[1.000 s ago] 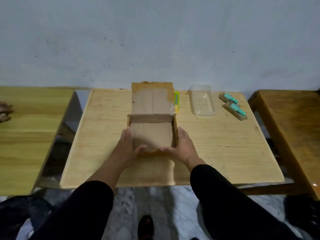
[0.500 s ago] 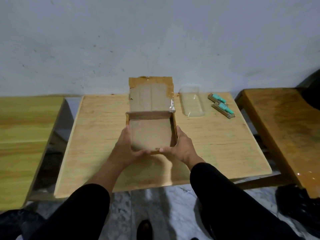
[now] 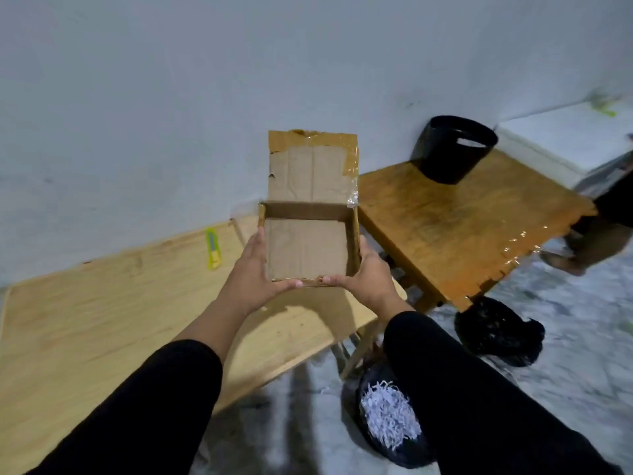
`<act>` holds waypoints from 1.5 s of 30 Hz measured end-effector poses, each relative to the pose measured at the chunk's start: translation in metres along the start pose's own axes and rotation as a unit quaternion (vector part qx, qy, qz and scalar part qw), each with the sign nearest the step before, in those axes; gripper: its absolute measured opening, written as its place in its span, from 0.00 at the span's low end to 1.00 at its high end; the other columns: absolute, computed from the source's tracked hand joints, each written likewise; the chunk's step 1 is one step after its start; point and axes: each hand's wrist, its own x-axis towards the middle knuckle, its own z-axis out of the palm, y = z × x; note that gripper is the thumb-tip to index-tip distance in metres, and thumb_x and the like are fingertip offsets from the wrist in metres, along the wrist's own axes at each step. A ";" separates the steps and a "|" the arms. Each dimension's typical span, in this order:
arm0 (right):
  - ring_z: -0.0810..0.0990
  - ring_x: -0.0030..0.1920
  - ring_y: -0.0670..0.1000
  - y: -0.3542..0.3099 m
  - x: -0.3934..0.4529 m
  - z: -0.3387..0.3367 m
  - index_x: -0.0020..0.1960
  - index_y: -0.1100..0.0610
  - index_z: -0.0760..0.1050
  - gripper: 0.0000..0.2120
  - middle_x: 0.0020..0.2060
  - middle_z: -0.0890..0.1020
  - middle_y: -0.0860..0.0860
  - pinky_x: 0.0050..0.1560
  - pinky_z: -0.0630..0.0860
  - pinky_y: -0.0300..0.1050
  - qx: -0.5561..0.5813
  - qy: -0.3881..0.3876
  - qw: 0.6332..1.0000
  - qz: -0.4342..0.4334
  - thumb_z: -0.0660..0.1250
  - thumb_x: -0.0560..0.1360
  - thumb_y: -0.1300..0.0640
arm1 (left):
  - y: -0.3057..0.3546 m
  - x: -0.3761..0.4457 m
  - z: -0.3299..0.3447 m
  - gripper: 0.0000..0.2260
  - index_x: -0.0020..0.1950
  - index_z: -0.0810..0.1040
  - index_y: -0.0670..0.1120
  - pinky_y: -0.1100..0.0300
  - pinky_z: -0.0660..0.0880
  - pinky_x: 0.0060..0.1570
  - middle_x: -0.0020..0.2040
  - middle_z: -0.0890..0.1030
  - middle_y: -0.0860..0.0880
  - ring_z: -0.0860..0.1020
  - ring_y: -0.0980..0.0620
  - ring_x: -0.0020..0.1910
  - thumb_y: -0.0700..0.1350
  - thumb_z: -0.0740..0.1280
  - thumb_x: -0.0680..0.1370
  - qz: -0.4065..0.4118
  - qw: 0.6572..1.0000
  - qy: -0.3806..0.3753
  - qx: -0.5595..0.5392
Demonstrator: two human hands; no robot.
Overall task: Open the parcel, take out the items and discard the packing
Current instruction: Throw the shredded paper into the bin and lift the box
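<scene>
- The left hand (image 3: pixel 255 269) grips the left wall of the cardboard box (image 3: pixel 306 250), with the fingers flat along the outside and the thumb hooked over the near edge.
- The right hand (image 3: pixel 368 274) mirrors it on the right wall, fingers closed along the outside and thumb lying across the near rim, so the box is held between both palms.
- The box is up in the air, above the near right corner of the pale wooden table (image 3: pixel 102 320) and clear of its top; a shadow falls on the wood beneath it.
- Its open side faces the camera and only bare cardboard shows inside.
- The lid flap (image 3: pixel 311 173) stands upright from the far edge, with brown tape (image 3: pixel 310 140) along its top and a bit of clear film at its right corner.
- Both forearms come up from black sleeves (image 3: pixel 462 389) at the bottom of the view.
- A yellow-green box cutter (image 3: pixel 213 243) lies on the far edge of the pale table, close to the wall and well apart from the box.
- To the right of the box stands a darker wooden table (image 3: pixel 462 228), with a gap of floor between the two tables.
- A black waste bin (image 3: pixel 452 149) sits on the far part of that darker table, beside the wall.
- On the floor below the right arm lies a black bag holding shredded white paper (image 3: pixel 390 418).
- A second black bag (image 3: pixel 498 332) sits on the floor by the darker table's near corner.
- At the right edge a blurred part of another person (image 3: pixel 603 228) shows.
</scene>
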 end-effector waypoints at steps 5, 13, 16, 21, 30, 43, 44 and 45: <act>0.61 0.73 0.56 0.070 -0.026 -0.083 0.76 0.57 0.46 0.55 0.74 0.60 0.55 0.72 0.63 0.51 0.024 0.073 0.992 0.096 0.78 0.62 0.48 | 0.088 0.022 0.076 0.57 0.76 0.42 0.49 0.51 0.55 0.74 0.78 0.51 0.48 0.53 0.49 0.76 0.64 0.75 0.60 0.080 0.994 -0.076 -0.007; 0.71 0.65 0.54 0.171 -0.093 -0.172 0.72 0.59 0.59 0.44 0.67 0.72 0.57 0.55 0.65 0.37 0.046 0.181 0.964 0.191 0.78 0.64 0.54 | 0.190 0.021 0.200 0.57 0.75 0.43 0.56 0.48 0.61 0.72 0.77 0.54 0.52 0.58 0.49 0.74 0.67 0.74 0.57 0.155 0.961 -0.229 -0.005; 0.70 0.65 0.54 0.201 -0.112 -0.181 0.71 0.60 0.59 0.43 0.66 0.72 0.57 0.55 0.65 0.37 0.061 0.203 0.951 0.223 0.78 0.63 0.54 | 0.206 0.016 0.238 0.57 0.75 0.42 0.57 0.46 0.62 0.71 0.77 0.54 0.52 0.60 0.47 0.74 0.69 0.73 0.56 0.168 0.946 -0.278 0.010; 0.75 0.59 0.51 0.247 -0.135 -0.171 0.68 0.53 0.64 0.41 0.57 0.76 0.50 0.56 0.71 0.42 0.090 0.215 0.930 0.283 0.80 0.60 0.52 | 0.211 0.001 0.285 0.57 0.76 0.40 0.53 0.49 0.56 0.74 0.78 0.49 0.51 0.54 0.48 0.75 0.65 0.74 0.60 0.177 0.921 -0.345 0.048; 0.75 0.60 0.54 0.321 -0.127 -0.111 0.65 0.52 0.65 0.37 0.59 0.77 0.52 0.53 0.70 0.40 0.115 0.168 0.898 0.389 0.79 0.61 0.50 | 0.162 0.010 0.362 0.57 0.76 0.42 0.43 0.52 0.61 0.69 0.77 0.50 0.44 0.54 0.45 0.75 0.68 0.71 0.62 0.210 0.871 -0.428 0.114; 0.69 0.66 0.57 0.319 -0.064 -0.135 0.67 0.62 0.64 0.22 0.67 0.67 0.57 0.62 0.69 0.49 -0.166 -0.020 0.905 0.392 0.62 0.77 0.52 | 0.207 0.044 0.367 0.08 0.46 0.73 0.41 0.51 0.74 0.45 0.51 0.74 0.40 0.73 0.40 0.50 0.45 0.68 0.73 0.302 0.796 -0.437 0.289; 0.69 0.66 0.57 0.313 -0.059 -0.145 0.66 0.62 0.65 0.21 0.66 0.68 0.57 0.61 0.70 0.49 -0.186 -0.008 0.906 0.379 0.61 0.77 0.53 | 0.213 0.048 0.365 0.10 0.38 0.71 0.42 0.53 0.73 0.37 0.43 0.74 0.39 0.73 0.41 0.42 0.43 0.71 0.69 0.336 0.786 -0.421 0.304; 0.69 0.65 0.57 0.306 -0.054 -0.155 0.66 0.62 0.65 0.21 0.65 0.68 0.57 0.61 0.70 0.48 -0.203 0.003 0.909 0.365 0.60 0.77 0.53 | 0.221 0.053 0.362 0.10 0.37 0.71 0.42 0.54 0.71 0.36 0.41 0.74 0.39 0.73 0.41 0.41 0.42 0.72 0.68 0.353 0.793 -0.379 0.320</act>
